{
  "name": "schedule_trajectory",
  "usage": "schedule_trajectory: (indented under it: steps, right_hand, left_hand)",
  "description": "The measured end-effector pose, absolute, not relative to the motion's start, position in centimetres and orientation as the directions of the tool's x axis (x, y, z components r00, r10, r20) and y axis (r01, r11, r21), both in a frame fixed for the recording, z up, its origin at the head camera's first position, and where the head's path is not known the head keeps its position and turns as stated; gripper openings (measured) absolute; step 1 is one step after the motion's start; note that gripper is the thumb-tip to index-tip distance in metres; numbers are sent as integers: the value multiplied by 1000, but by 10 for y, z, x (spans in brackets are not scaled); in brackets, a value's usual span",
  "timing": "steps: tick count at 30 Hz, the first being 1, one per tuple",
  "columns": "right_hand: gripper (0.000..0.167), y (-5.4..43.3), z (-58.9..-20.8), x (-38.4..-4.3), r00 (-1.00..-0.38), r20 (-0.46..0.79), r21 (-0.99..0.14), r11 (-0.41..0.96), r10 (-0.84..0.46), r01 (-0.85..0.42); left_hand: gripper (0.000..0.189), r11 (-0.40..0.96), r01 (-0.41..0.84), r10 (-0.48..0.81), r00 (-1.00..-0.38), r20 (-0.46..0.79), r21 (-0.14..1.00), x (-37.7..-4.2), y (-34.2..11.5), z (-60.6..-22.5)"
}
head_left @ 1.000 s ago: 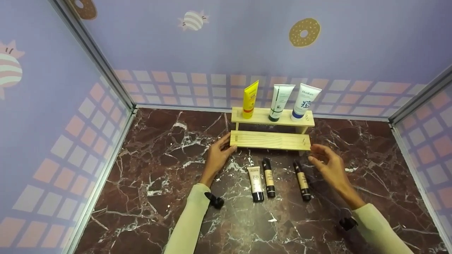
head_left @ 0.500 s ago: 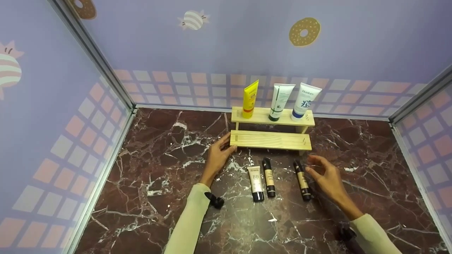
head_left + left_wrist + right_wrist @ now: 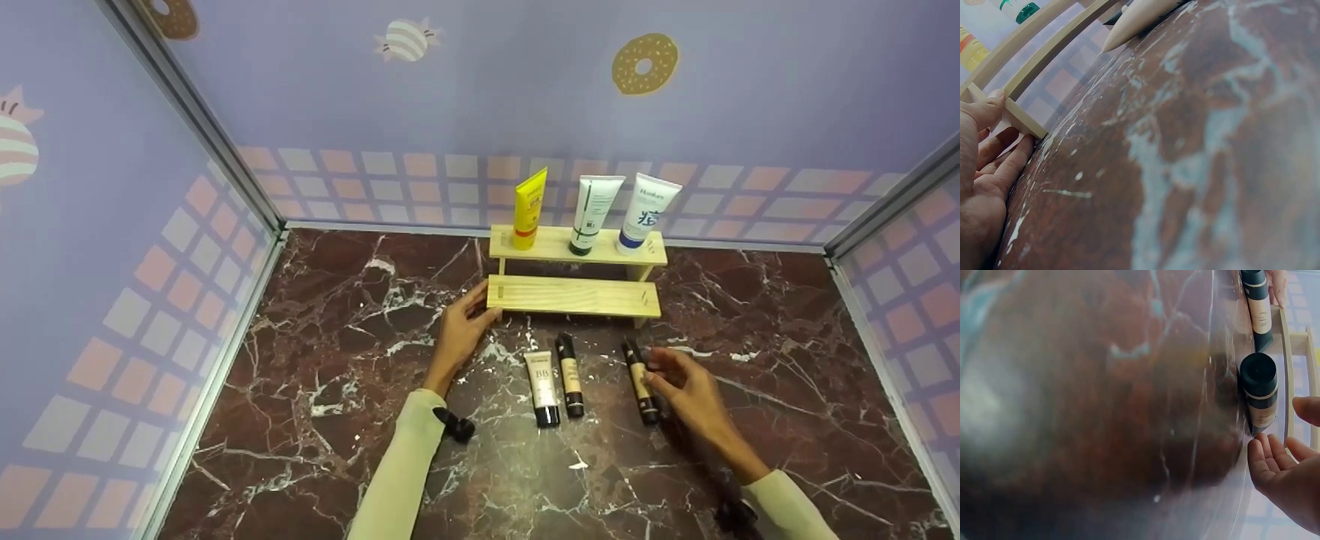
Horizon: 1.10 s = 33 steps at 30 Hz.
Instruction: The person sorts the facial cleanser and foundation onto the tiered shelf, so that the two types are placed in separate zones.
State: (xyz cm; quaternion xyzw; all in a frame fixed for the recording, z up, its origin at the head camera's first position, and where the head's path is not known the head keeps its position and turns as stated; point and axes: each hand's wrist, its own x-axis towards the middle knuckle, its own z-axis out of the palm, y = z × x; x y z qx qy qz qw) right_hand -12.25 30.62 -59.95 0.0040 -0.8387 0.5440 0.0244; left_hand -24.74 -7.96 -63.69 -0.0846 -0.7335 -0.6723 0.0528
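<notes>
A two-tier pale wooden rack [image 3: 574, 295] stands near the back wall. My left hand [image 3: 459, 334] grips the left end of its lower tier; in the left wrist view the thumb lies on the end piece, with fingers around its other side. A black-and-beige tube [image 3: 639, 382] lies on the marbled table at right. Beside it hovers my right hand [image 3: 690, 394], thumb and fingers parted and bent towards the tube. In the right wrist view a gap shows between the thumb and the fingers [image 3: 1266, 455], and the fingertips sit close to the tube's far end.
A yellow tube [image 3: 529, 210], a white-and-green tube [image 3: 595, 214] and a white-and-blue tube [image 3: 649, 214] stand on the upper tier. A BB cream tube [image 3: 542, 386] and another black-and-beige tube [image 3: 571, 379] lie before the rack. Walls edge the table [image 3: 337, 450].
My right hand has left the rack's right end and come down towards me, to the side of the right-hand tube. My left hand keeps its grip on the rack.
</notes>
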Motion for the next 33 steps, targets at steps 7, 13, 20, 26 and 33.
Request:
schedule_trajectory:
  steps: [7, 13, 20, 26, 33]
  right_hand:
    - [44, 304, -603, -123, -999, 28, -908, 418, 20, -17]
    - [44, 302, -607, -125, -999, 25, -906, 422, 32, -9]
    - [51, 299, -606, -125, -999, -8, -897, 441, 36, 23]
    - [56, 302, -619, -124, -999, 13, -879, 476, 40, 8]
    - [58, 296, -628, -122, -992, 94, -854, 520, 82, -38]
  left_hand:
    - [62, 63, 198, 63, -979, 194, 978, -247, -80, -638]
    - [62, 74, 194, 62, -980, 189, 978, -246, -80, -637]
    - [62, 61, 197, 57, -979, 194, 979, -247, -80, -637]
    - [63, 68, 205, 57, -978, 201, 976, -247, -80, -636]
    - [64, 94, 211, 70, -976, 205, 973, -246, -80, -636]
